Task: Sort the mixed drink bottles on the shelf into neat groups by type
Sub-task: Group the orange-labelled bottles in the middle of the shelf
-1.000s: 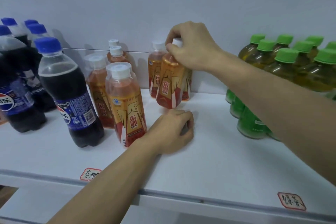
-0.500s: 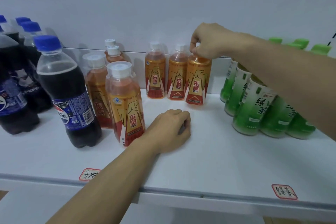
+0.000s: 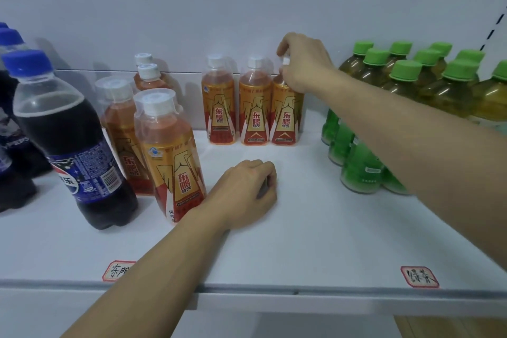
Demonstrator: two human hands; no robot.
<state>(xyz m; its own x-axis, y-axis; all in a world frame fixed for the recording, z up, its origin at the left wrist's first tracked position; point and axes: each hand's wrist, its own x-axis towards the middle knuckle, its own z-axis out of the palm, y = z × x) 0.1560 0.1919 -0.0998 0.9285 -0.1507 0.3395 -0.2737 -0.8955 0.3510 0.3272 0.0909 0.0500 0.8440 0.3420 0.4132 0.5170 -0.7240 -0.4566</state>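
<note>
— Where is the energy-drink bottle held?
— Its cap is pinched from above by the right hand; it stands upright on the shelf, last in the back row, beside the green tea bottles.
— And the left hand?
— Loosely curled, nothing gripped, rested on the shelf nearer the front bottles.

Green-capped teas, blue-capped, seemingly black colas
</note>
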